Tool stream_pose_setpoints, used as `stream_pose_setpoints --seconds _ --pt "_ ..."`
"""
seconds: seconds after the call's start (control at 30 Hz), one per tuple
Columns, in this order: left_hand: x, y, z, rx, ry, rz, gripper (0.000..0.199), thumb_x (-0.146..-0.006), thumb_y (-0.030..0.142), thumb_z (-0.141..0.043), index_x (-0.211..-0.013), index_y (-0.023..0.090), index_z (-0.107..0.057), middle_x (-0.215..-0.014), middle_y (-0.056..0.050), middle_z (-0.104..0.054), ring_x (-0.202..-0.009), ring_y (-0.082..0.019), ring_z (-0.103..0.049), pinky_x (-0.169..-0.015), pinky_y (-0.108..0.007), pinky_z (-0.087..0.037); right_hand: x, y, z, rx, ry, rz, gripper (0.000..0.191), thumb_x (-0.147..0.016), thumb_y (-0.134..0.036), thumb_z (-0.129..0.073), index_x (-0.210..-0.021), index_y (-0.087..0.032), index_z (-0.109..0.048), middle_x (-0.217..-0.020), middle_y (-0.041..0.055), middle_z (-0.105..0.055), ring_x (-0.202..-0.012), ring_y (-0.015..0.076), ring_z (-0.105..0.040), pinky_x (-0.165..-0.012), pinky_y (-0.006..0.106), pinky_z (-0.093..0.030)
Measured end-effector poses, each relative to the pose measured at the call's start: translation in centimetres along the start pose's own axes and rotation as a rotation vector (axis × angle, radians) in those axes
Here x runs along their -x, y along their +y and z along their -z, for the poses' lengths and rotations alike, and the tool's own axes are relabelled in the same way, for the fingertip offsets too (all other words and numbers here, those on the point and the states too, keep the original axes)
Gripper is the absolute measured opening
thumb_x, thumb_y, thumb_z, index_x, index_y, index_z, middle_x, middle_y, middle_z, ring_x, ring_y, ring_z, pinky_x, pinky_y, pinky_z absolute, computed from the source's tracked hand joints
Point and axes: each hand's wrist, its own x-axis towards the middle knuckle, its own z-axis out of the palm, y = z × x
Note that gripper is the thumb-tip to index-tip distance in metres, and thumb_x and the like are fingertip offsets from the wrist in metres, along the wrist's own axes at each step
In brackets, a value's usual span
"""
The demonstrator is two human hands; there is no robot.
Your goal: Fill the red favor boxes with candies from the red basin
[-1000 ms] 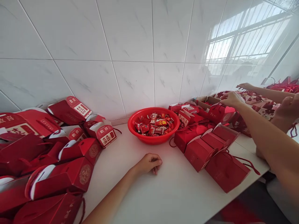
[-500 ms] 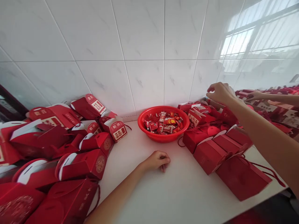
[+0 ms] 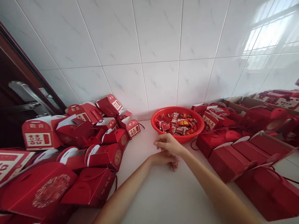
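Observation:
My left hand rests low over the white table, its fingers curled and partly hidden behind my right hand. My right hand crosses above it, in front of the near rim of a red plastic basin. Its fingers are bent inward, and whether anything is between them is too small to tell. Red-wrapped candies fill the basin.
Open red gift boxes crowd the left side. More red boxes stand in rows at the right. A tiled wall rises behind, and a door handle shows at far left.
My right hand has come down and left from above the right-hand boxes to my left hand. The view has turned left, bringing the door in. The other person's hand is out of view.

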Motion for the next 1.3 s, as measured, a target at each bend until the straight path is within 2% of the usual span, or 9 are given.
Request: stream_pose_setpoints --seconds 0.13,0.2,0.27,0.37,0.53,0.77,0.9,1.03,1.3 --pt "3.0 2.2 3.1 -0.089 -0.226 0.109 0.043 -0.061 0.057 -0.082 -0.073 0.016 -0.072 -0.070 -0.005 -0.070 -0.067 -0.022 -0.068 -0.070 -0.037 -0.056 1.2 3.3 -0.9 -0.050 0.082 0.009 0.032 -0.076 -0.047 -0.070 -0.077 -0.016 -0.071 -0.075 0.0037 -0.070 -0.070 0.0154 -0.061 -0.067 0.027 -0.048" --pt "5.0 3.6 5.1 -0.137 -0.179 0.096 0.037 -0.066 0.051 -0.081 -0.080 0.018 -0.074 -0.078 -0.005 -0.073 -0.078 -0.021 -0.069 -0.078 -0.033 -0.055 1.6 4.2 -0.6 -0.095 0.135 -0.017 0.040 -0.077 -0.056 -0.067 -0.076 -0.016 -0.070 -0.073 0.0037 -0.069 -0.069 0.0160 -0.060 -0.066 0.027 -0.047" --pt "6.8 5.0 7.2 -0.284 0.119 -0.036 0.031 -0.081 0.046 -0.069 -0.097 0.020 -0.075 -0.096 -0.005 -0.075 -0.096 -0.019 -0.068 -0.090 -0.030 -0.052 2.0 5.2 -0.4 -0.121 0.176 -0.047 0.047 -0.077 -0.062 -0.064 -0.074 -0.016 -0.068 -0.070 0.0039 -0.067 -0.064 0.0155 -0.059 -0.063 0.028 -0.046" --pt "8.6 6.4 10.2 -0.659 1.020 0.043 0.029 -0.088 0.031 -0.058 -0.113 0.022 -0.071 -0.114 -0.004 -0.074 -0.106 -0.019 -0.067 -0.096 -0.028 -0.051 2.2 6.5 -0.5 -0.146 0.227 -0.088 0.046 -0.073 -0.062 -0.067 -0.072 -0.016 -0.066 -0.070 0.0040 -0.066 -0.058 0.0134 -0.055 -0.059 0.027 -0.044" --pt "8.7 6.7 13.7 -0.798 1.396 0.323 0.053 -0.080 0.013 -0.054 -0.132 0.007 -0.060 -0.137 -0.022 -0.060 -0.132 -0.037 -0.051 -0.111 -0.051 -0.037 2.2 7.5 -1.1 -0.179 0.267 -0.122 0.039 -0.070 -0.055 -0.070 -0.070 -0.017 -0.065 -0.068 0.0035 -0.066 -0.056 0.0128 -0.053 -0.057 0.027 -0.043" --pt "7.4 6.4 13.1 -0.939 1.362 0.461 0.034 -0.072 0.009 -0.054 -0.095 0.018 -0.078 -0.103 -0.014 -0.077 -0.113 -0.034 -0.064 -0.121 -0.053 -0.015 2.3 7.3 -1.2 -0.198 0.273 -0.130 0.036 -0.068 -0.053 -0.071 -0.066 -0.017 -0.065 -0.064 0.0025 -0.065 -0.054 0.0122 -0.053 -0.056 0.026 -0.044" --pt "7.7 8.1 10.8 -0.995 1.281 0.453 0.029 -0.076 0.013 -0.054 -0.090 0.021 -0.078 -0.099 -0.011 -0.077 -0.107 -0.031 -0.066 -0.117 -0.046 -0.027 2.3 7.2 -1.2 -0.207 0.292 -0.125 0.039 -0.067 -0.055 -0.072 -0.066 -0.017 -0.065 -0.063 0.0024 -0.065 -0.052 0.0118 -0.053 -0.054 0.026 -0.043" --pt "8.4 10.3 7.4 -0.988 1.105 0.452 0.019 -0.074 0.017 -0.059 -0.083 0.020 -0.075 -0.093 -0.012 -0.076 -0.092 -0.031 -0.069 -0.080 -0.037 -0.049 2.5 6.5 -1.4 -0.223 0.328 -0.105 0.045 -0.068 -0.061 -0.071 -0.064 -0.017 -0.062 -0.059 0.0021 -0.063 -0.050 0.0120 -0.052 -0.051 0.026 -0.041" --pt "6.8 10.5 1.0 -0.853 0.620 0.121 0.028 -0.085 0.030 -0.048 -0.063 0.021 -0.062 -0.063 -0.002 -0.066 -0.061 -0.018 -0.059 -0.056 -0.028 -0.036 3.9 3.1 -1.4 -0.250 0.409 -0.008 0.055 -0.078 -0.073 -0.058 -0.061 -0.021 -0.051 -0.052 -0.0015 -0.051 -0.049 0.0125 -0.048 -0.051 0.026 -0.041"
